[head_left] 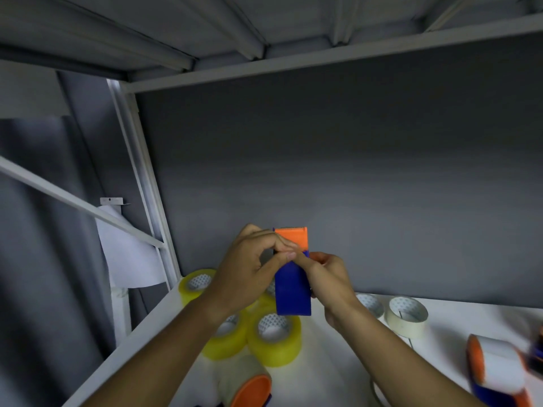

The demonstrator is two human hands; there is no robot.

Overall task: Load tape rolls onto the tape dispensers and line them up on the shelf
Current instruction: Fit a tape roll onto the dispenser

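Observation:
I hold a blue and orange tape dispenser (292, 292) up in front of me above the white shelf (346, 362). My left hand (249, 271) pinches it near its orange top, fingers curled. From the right side, my right hand (330, 279) grips the dispenser's body. Several yellow tape rolls (274, 339) lie on the shelf below my left forearm. White tape rolls (407, 315) sit to the right. A loaded dispenser (496, 374) lies at the right edge, blurred, and another one (249, 389) lies at the bottom centre.
The grey back panel (352, 186) of the shelf unit rises behind the hands. A white upright post (141, 183) and a diagonal brace (79, 207) stand at the left. The shelf above (293, 30) closes the space overhead.

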